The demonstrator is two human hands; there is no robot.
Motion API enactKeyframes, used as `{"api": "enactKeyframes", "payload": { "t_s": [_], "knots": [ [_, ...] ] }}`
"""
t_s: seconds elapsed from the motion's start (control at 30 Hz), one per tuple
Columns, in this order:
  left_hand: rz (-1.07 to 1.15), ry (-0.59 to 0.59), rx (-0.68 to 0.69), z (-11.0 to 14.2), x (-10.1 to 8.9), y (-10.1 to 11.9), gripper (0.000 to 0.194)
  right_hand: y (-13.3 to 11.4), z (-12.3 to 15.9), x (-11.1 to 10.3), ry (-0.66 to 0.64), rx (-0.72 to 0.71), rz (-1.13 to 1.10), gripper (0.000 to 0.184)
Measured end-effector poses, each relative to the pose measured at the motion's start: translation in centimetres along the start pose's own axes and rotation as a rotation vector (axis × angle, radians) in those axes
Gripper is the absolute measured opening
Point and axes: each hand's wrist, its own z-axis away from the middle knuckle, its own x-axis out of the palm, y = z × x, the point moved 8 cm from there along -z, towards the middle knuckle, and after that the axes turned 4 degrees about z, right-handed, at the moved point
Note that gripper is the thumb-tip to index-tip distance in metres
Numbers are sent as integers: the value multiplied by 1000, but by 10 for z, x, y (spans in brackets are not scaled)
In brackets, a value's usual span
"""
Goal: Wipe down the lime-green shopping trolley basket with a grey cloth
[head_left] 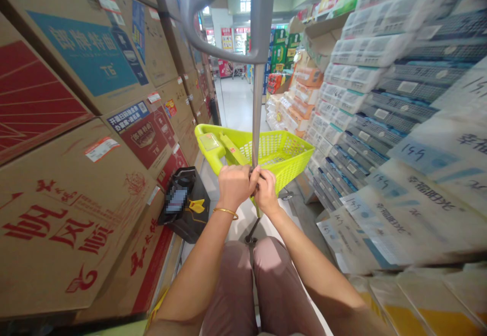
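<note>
A slim metal pole (256,108) with a grey looped handle (220,49) stands upright in front of me; it looks like a walking stick. My left hand (235,186), with a gold bracelet at the wrist, is closed on the lower pole. My right hand (267,189) is closed there too, its fingers against the left thumb. The exact spot under the fingers is hidden. Lower down, the pole's dark foot (249,238) shows just beyond my knees. Right behind my hands is a yellow-green perforated shopping basket (294,156), with a wheel visible below.
Stacked cardboard cartons (125,143) wall off the left side. A black bag (194,219) with a yellow tag stands beside them on the floor. Plastic-wrapped packs (357,87) are piled high on the right. The tiled aisle (239,100) runs ahead.
</note>
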Motion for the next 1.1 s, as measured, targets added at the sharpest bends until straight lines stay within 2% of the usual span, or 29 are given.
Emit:
{"api": "enactKeyframes", "payload": {
  "t_s": [0.1, 0.23, 0.4, 0.5, 0.6, 0.87, 1.0, 1.1],
  "knots": [
    [37, -3, 63, 1, 2, -11, 46, 17, 9, 1, -25, 57, 7, 27],
    [35, -28, 64, -1, 3, -26, 41, 32, 11, 2, -87, 142, -5, 27],
    [-71, -24, 65, -5, 1, -21, 33, 16, -13, 10, -106, 162, -90, 26],
    [-116, 11, 9, -4, 2, -17, 25, 5, -25, 17, -69, 241, -117, 28],
    [-127, 23, -48, 0, 10, -22, 20, 2, -25, 25, -40, 307, -113, 29],
    [-148, 35, 10, 2, 19, -34, 26, 6, -10, 36, 9, 169, -33, 24],
    [-81, 54, 2, 1, 21, -36, 35, 19, -4, 36, -10, 183, -20, 24],
    [-60, 71, 8, 1, 24, -37, 36, 41, 3, 32, -20, 254, -4, 23]
  ]
}}
